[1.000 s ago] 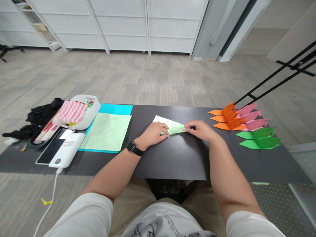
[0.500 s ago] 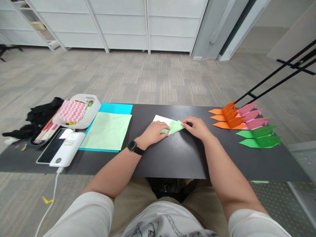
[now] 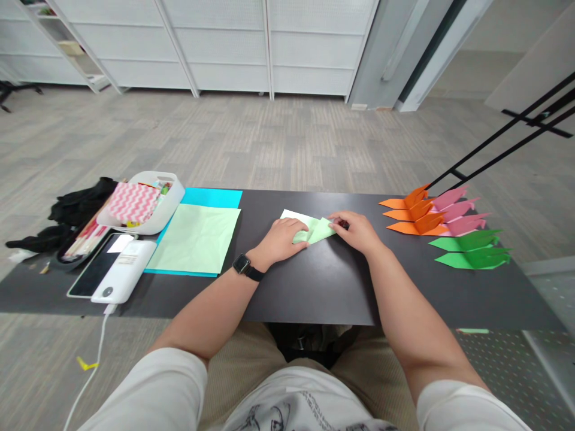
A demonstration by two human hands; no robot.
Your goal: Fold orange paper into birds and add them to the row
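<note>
A light green sheet of folding paper (image 3: 317,230), white on its reverse side, lies partly folded on the dark table in front of me. My left hand (image 3: 284,238), with a black watch on the wrist, rests over its left part. The fingers are curled and the thumb is at the near edge, holding it down. At the paper's right corner, my right hand (image 3: 353,230) pinches the edge between thumb and fingers. My fingers hide parts of the folds on both sides.
Left of my hands lie light green sheets (image 3: 197,239) on blue paper (image 3: 213,197), a white basket (image 3: 168,206), a phone (image 3: 96,266) and a white power bank (image 3: 123,272) with a cable. Orange (image 3: 415,212), pink (image 3: 462,215) and green (image 3: 471,251) folded paper birds stand right.
The flap near my right fingers looks slightly more raised and opened. My right hand has shifted a little to the left; my left hand stays on the paper.
</note>
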